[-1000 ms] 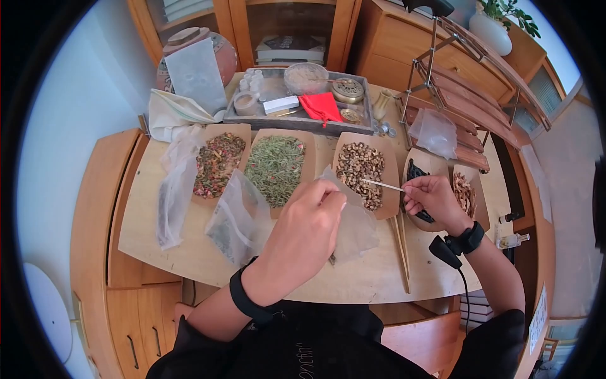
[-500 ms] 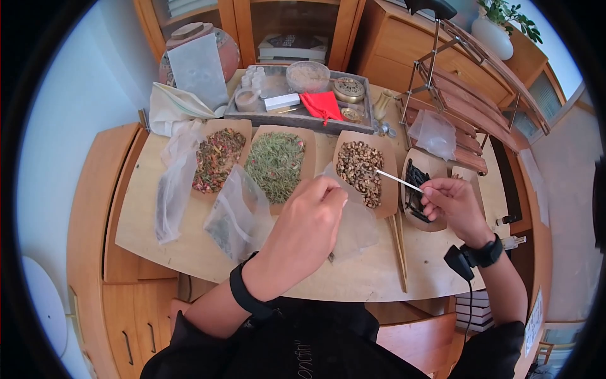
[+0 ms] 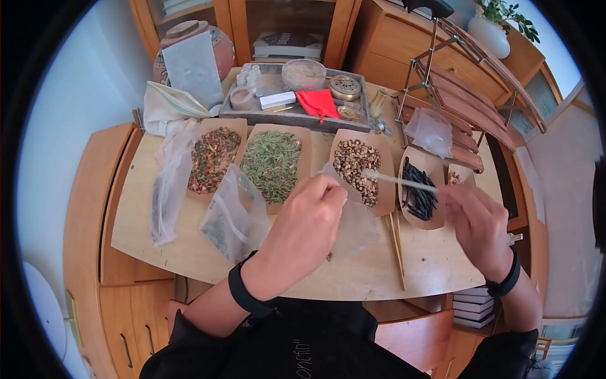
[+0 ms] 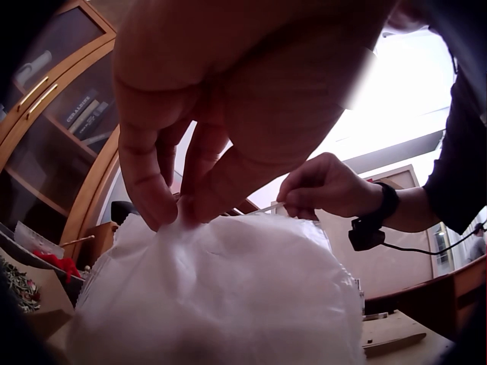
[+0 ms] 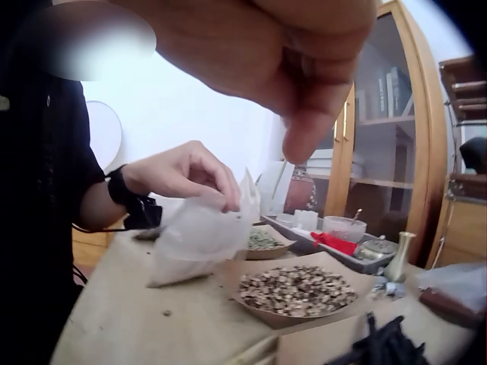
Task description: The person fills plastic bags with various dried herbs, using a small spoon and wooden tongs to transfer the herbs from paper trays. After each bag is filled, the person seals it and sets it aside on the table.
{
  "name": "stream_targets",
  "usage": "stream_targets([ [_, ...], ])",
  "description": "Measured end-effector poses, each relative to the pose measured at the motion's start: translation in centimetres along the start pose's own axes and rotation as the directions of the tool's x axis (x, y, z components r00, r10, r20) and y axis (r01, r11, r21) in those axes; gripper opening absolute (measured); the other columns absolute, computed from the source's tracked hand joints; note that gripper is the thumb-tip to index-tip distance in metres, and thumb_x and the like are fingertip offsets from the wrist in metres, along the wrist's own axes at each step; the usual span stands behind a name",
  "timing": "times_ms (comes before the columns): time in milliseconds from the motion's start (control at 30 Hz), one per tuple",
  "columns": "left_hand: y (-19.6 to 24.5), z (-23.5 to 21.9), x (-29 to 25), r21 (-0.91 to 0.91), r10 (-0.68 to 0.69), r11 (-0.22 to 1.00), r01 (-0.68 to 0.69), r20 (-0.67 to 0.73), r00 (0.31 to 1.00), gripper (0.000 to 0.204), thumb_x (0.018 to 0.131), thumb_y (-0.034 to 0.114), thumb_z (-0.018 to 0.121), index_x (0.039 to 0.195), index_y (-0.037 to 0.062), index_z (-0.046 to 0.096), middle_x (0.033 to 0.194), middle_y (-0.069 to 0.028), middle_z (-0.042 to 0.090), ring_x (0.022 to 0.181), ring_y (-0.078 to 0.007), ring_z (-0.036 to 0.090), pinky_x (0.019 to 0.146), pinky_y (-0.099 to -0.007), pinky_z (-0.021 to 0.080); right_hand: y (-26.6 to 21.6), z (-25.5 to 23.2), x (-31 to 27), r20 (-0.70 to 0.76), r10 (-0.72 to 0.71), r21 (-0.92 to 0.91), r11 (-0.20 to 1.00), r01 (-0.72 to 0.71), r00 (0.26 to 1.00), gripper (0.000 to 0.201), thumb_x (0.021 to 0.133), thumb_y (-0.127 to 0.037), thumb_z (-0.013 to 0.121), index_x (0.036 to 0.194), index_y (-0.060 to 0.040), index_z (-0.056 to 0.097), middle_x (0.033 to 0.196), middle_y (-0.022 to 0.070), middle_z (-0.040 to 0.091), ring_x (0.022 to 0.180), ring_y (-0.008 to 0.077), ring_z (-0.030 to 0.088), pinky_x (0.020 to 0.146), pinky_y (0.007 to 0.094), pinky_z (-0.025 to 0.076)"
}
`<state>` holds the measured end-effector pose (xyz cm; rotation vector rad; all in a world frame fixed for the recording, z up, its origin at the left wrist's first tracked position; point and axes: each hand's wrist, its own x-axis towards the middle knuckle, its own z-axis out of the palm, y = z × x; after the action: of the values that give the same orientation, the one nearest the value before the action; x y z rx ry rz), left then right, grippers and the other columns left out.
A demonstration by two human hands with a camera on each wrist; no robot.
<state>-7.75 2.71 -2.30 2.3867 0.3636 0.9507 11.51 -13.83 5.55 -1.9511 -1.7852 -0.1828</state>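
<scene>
My left hand (image 3: 303, 224) pinches the top of a translucent white pouch (image 4: 221, 296) between thumb and fingers. The pouch (image 5: 202, 236) hangs down to the table, and in the head view the hand covers much of it. To the right, my raised right hand (image 3: 476, 224) pinches one end of a thin white strip (image 3: 404, 182), blurred by motion. The strip's far end reaches out over the tray of dried brown slices (image 3: 353, 161). Just beside the right hand stands a paper tray of black, stick-like pieces (image 3: 418, 196).
Paper trays of mixed petals (image 3: 214, 158) and green leaves (image 3: 273, 161) stand at left, near two more pouches (image 3: 233, 211). Wooden chopsticks (image 3: 396, 249) lie right of centre. Behind are a grey tray (image 3: 287, 120) with a red cloth bag (image 3: 319, 104) and a folding wooden rack (image 3: 467, 104).
My right hand has moved right and closer to me with the white strip, uncovering more of the black pieces. The left hand keeps its pinch on the pouch in nearly the same place.
</scene>
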Motion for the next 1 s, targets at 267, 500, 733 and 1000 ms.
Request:
stream_targets([
  [267, -0.1, 0.0, 0.0, -0.004, 0.007, 1.000, -0.007, 0.006, 1.000, 0.008, 0.082, 0.000, 0.062, 0.089, -0.0037, 0.062, 0.092, -0.0152, 0.060, 0.084, -0.0333, 0.060, 0.074, -0.0396, 0.049, 6.1, 3.6, 0.4, 0.152, 0.346, 0.127, 0.922, -0.366, 0.926, 0.009, 0.087, 0.000, 0.059, 0.092, 0.0041, 0.065, 0.071, 0.0122, 0.063, 0.056, 0.0167, 0.063, 0.053, 0.0268, 0.049],
  [500, -0.1, 0.0, -0.1, -0.013, -0.010, 1.000, 0.010, -0.006, 1.000, 0.009, 0.082, 0.000, 0.063, 0.090, -0.0039, 0.062, 0.092, -0.0152, 0.060, 0.084, -0.0329, 0.060, 0.074, -0.0390, 0.049, 7.0, 6.1, 0.7, 0.427, 0.494, 0.456, 0.605, -0.652, 0.757, 0.011, 0.091, 0.000, 0.057, 0.095, 0.0077, 0.064, 0.072, 0.0065, 0.063, 0.060, 0.0113, 0.063, 0.054, 0.0228, 0.053],
  [733, -0.1, -0.2, -0.1, 0.000, -0.006, 1.000, 0.006, -0.008, 1.000, 0.009, 0.082, -0.001, 0.063, 0.091, -0.0036, 0.062, 0.092, -0.0150, 0.060, 0.083, -0.0328, 0.060, 0.074, -0.0389, 0.049, 8.6, 8.9, -0.1, 0.570, 0.480, 0.569, 0.355, -0.742, 0.667, 0.015, 0.093, -0.004, 0.058, 0.098, 0.0099, 0.063, 0.078, 0.0089, 0.064, 0.061, 0.0126, 0.063, 0.054, 0.0235, 0.054],
  [1000, 0.0, -0.2, -0.2, -0.002, -0.010, 1.000, 0.010, -0.016, 1.000, 0.008, 0.082, -0.001, 0.062, 0.090, -0.0034, 0.062, 0.093, -0.0151, 0.060, 0.083, -0.0330, 0.060, 0.074, -0.0390, 0.049, 8.8, 8.1, -0.9, 0.562, 0.531, 0.630, 0.222, -0.744, 0.634, 0.015, 0.093, -0.004, 0.059, 0.100, 0.0083, 0.063, 0.079, 0.0088, 0.064, 0.063, 0.0127, 0.063, 0.056, 0.0222, 0.053],
])
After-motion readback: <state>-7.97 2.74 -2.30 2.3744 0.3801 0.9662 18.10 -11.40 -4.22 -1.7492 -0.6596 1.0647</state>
